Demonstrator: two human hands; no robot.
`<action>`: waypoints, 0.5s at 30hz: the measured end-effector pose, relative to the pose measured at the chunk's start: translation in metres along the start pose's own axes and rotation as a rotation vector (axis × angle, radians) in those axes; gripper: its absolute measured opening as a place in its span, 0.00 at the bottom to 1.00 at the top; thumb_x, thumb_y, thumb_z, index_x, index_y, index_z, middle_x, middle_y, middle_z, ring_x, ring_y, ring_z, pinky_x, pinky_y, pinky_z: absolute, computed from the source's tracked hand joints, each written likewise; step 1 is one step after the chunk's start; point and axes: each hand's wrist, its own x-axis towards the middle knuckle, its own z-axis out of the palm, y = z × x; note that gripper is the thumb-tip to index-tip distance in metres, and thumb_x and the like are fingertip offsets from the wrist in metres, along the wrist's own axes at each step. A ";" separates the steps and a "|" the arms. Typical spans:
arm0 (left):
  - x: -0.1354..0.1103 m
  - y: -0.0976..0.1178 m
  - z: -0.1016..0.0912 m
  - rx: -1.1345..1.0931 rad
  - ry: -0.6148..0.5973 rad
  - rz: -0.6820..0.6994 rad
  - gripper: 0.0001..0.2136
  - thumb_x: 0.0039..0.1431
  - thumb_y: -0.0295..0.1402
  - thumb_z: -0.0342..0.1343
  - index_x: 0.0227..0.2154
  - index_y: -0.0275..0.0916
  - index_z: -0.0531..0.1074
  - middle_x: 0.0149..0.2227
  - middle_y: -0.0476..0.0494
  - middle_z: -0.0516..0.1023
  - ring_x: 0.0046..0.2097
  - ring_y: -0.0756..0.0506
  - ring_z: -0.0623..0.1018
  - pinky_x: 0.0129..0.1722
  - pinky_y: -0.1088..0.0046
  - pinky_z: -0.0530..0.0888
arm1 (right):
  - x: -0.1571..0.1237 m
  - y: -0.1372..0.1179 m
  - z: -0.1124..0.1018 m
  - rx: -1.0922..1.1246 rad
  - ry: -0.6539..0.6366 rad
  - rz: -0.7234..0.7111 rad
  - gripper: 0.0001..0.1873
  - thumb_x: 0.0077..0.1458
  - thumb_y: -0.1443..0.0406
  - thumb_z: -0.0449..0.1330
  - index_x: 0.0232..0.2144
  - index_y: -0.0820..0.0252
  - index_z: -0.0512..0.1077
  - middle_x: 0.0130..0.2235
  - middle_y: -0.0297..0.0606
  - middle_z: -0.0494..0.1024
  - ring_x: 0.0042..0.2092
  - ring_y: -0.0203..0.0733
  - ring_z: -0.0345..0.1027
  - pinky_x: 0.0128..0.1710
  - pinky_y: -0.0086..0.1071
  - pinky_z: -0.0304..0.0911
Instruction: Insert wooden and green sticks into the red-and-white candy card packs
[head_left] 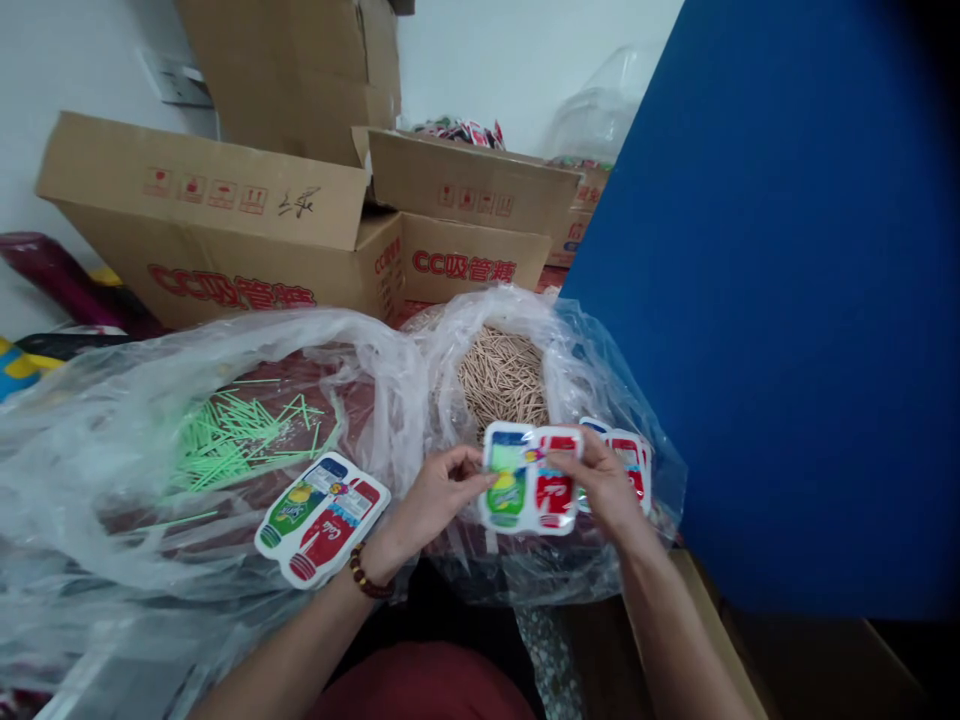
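Maroon cloth (431,685) of the wearer's top is closest, just below the fingers. Left hand (433,497): thumb and forefinger nearly closed, pinching the left edge of a flat, glossy white-bordered pouch shaped like two bottles, one green, one red (531,480). Right hand (611,492): thumb across the red half, other fingers behind, gap only pouch-thick. Pouch faces up, held level between both hands. Can't tell if its edge is open.

Just beyond the fingers: thin tan paper-like sticks (502,375) heaped in a crumpled clear plastic bag (442,365). Behind the right fingers: more two-bottle pouches, overlapping (630,455), partly hidden. Left of the left wrist: another green-and-red pouch (322,520), lying tilted on a second clear bag (397,375); can't tell if it's a single or a stack. Further left of the fingers: loose pale-green thin sticks (225,440).

Risks, my read: slick film could slide out if the left pinch loosens, since it has only the edge. Squeezing harder with the right thumb could crease the red half. Loose bag folds could snag a wrist and drag the tilted pouch down. Sloppy reach could mix green and tan sticks.
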 end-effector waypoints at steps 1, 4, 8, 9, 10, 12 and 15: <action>-0.001 0.000 -0.001 0.053 0.008 0.032 0.10 0.53 0.37 0.60 0.35 0.36 0.76 0.25 0.51 0.72 0.27 0.52 0.69 0.27 0.79 0.64 | 0.005 -0.007 -0.020 -0.021 0.068 -0.005 0.23 0.41 0.60 0.69 0.40 0.55 0.68 0.32 0.31 0.77 0.29 0.38 0.71 0.30 0.31 0.69; -0.006 -0.002 -0.006 0.129 0.012 0.052 0.09 0.56 0.37 0.56 0.32 0.36 0.75 0.23 0.53 0.68 0.26 0.52 0.66 0.26 0.79 0.62 | 0.025 -0.015 -0.080 -0.148 0.163 0.024 0.23 0.41 0.58 0.68 0.40 0.55 0.67 0.32 0.32 0.77 0.28 0.40 0.72 0.30 0.34 0.69; -0.019 -0.004 -0.018 0.153 0.031 0.011 0.10 0.58 0.38 0.53 0.32 0.37 0.74 0.24 0.52 0.70 0.25 0.52 0.67 0.26 0.77 0.63 | 0.049 0.009 -0.125 -0.740 0.307 0.017 0.21 0.46 0.57 0.62 0.43 0.57 0.69 0.31 0.36 0.76 0.30 0.44 0.71 0.32 0.36 0.67; -0.024 -0.004 -0.024 0.183 0.054 0.008 0.10 0.58 0.38 0.53 0.32 0.37 0.74 0.25 0.51 0.71 0.26 0.51 0.68 0.27 0.77 0.65 | 0.052 0.019 -0.127 -0.926 0.329 0.027 0.21 0.48 0.57 0.59 0.45 0.58 0.69 0.33 0.40 0.77 0.33 0.47 0.72 0.34 0.38 0.66; -0.029 -0.005 -0.033 0.229 0.092 0.010 0.10 0.58 0.38 0.53 0.32 0.37 0.75 0.26 0.50 0.73 0.28 0.50 0.70 0.29 0.76 0.66 | 0.053 0.028 -0.127 -1.083 0.364 0.041 0.22 0.51 0.57 0.56 0.48 0.58 0.69 0.36 0.43 0.77 0.36 0.50 0.72 0.36 0.40 0.65; -0.041 -0.008 -0.056 0.359 0.221 0.031 0.10 0.58 0.38 0.53 0.32 0.38 0.75 0.30 0.48 0.76 0.32 0.48 0.72 0.33 0.74 0.68 | 0.052 0.045 -0.124 -1.279 0.448 0.029 0.25 0.55 0.57 0.50 0.53 0.61 0.65 0.43 0.52 0.76 0.42 0.56 0.71 0.40 0.45 0.64; -0.064 -0.017 -0.107 0.585 0.503 0.046 0.11 0.58 0.39 0.52 0.35 0.39 0.74 0.32 0.47 0.77 0.35 0.46 0.74 0.38 0.71 0.69 | 0.046 0.065 -0.121 -1.338 0.533 -0.135 0.28 0.57 0.58 0.46 0.57 0.66 0.62 0.49 0.61 0.72 0.50 0.62 0.67 0.42 0.47 0.62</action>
